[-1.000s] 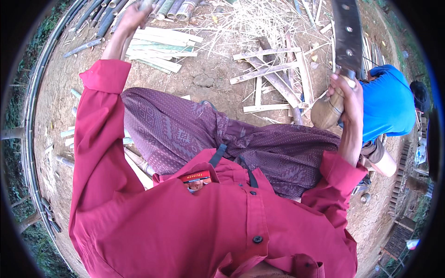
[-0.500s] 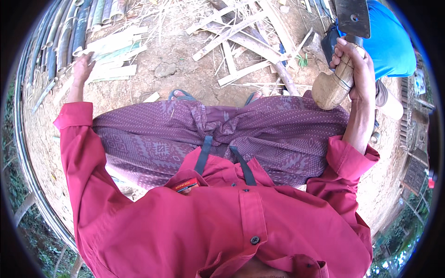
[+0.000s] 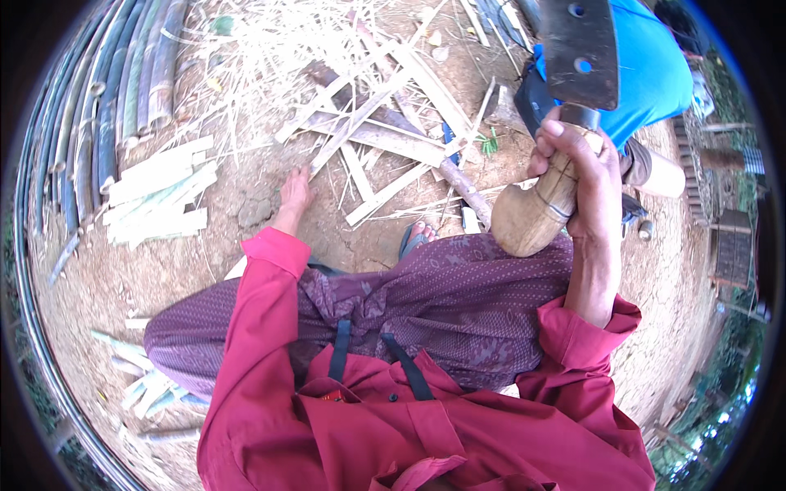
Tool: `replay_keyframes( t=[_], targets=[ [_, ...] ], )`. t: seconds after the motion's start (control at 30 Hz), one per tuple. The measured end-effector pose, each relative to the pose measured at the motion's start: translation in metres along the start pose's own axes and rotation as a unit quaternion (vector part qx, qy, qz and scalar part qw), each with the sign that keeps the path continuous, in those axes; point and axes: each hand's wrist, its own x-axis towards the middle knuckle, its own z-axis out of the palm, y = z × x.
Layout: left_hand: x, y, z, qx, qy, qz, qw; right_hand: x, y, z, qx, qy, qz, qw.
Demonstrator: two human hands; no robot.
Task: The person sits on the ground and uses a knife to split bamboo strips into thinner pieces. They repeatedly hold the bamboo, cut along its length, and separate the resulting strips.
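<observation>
Right hand: right hand point(image 3: 585, 176) wrapped fully round the wooden handle point(image 3: 536, 209) of a cleaver-type chopping knife point(image 3: 565, 123); thumb up near the blade root, fingers closed behind.
Knife position: raised above the purple patterned skirt point(image 3: 426, 303), toward its right side, and clear of the ground.
Knife axis: long axis runs near upright in the view, slightly tilted; dark broad blade point(image 3: 581, 49) points up and away from the skirt, bulbous butt of the handle points down toward it.
Why held so (judgement): lifted and firmly gripped, reads as a carrying or ready hold that keeps the edge off the legs.
Left hand: left hand point(image 3: 295, 192) stretched forward past the skirt's left side, fingers loosely extended downward, holding nothing; reaches toward the bare earth ground point(image 3: 270, 164); contact cannot be told.
Nearest stock: split bamboo strips point(image 3: 393, 123) lie scattered beyond the skirt; a neat stack of pale slats point(image 3: 160, 200) lies left of it; whole bamboo poles point(image 3: 106, 98) farther left.
Other: person in a blue shirt point(image 3: 655, 74) behind the knife.
</observation>
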Motion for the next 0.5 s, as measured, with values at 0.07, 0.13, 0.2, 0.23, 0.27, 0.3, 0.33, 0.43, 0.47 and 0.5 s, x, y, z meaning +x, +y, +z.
replay_keyframes(
  t=[0.07, 0.13, 0.2, 0.23, 0.27, 0.3, 0.33, 0.43, 0.47, 0.5],
  targets=[
    [0.003, 0.004, 0.011, 0.007, -0.031, -0.020, 0.999, -0.004, -0.005, 0.002, -0.027, 0.014, 0.014, 0.999],
    [0.021, -0.052, 0.069, 0.064, 0.108, -0.016, 0.992, 0.000, -0.009, 0.011, -0.015, 0.006, 0.001, 1.000],
    [0.032, -0.014, 0.034, 0.045, 0.027, -0.043, 0.998, -0.002, -0.009, -0.002, 0.031, 0.007, 0.037, 0.999],
    [0.029, -0.019, 0.038, 0.039, 0.009, -0.058, 0.997, -0.004, -0.010, -0.002, 0.025, 0.003, 0.032, 0.999],
    [0.029, -0.014, 0.035, 0.021, 0.030, -0.044, 0.998, -0.004, -0.011, -0.003, 0.017, 0.005, 0.022, 1.000],
    [0.027, -0.011, 0.031, 0.004, 0.051, -0.032, 0.998, -0.001, -0.011, -0.005, 0.011, 0.005, 0.012, 1.000],
    [0.026, -0.008, 0.026, -0.013, 0.072, -0.021, 0.997, 0.003, -0.014, -0.007, 0.000, 0.007, 0.002, 1.000],
    [0.013, -0.029, 0.012, -0.104, 0.043, 0.001, 0.994, 0.001, -0.013, -0.004, -0.009, 0.011, -0.011, 1.000],
    [0.010, -0.037, 0.005, -0.186, 0.063, 0.005, 0.980, -0.006, -0.010, -0.002, -0.006, 0.000, 0.006, 1.000],
    [0.006, -0.045, -0.003, -0.267, 0.084, 0.008, 0.960, -0.003, -0.010, -0.001, -0.004, -0.003, -0.015, 1.000]
  ],
)
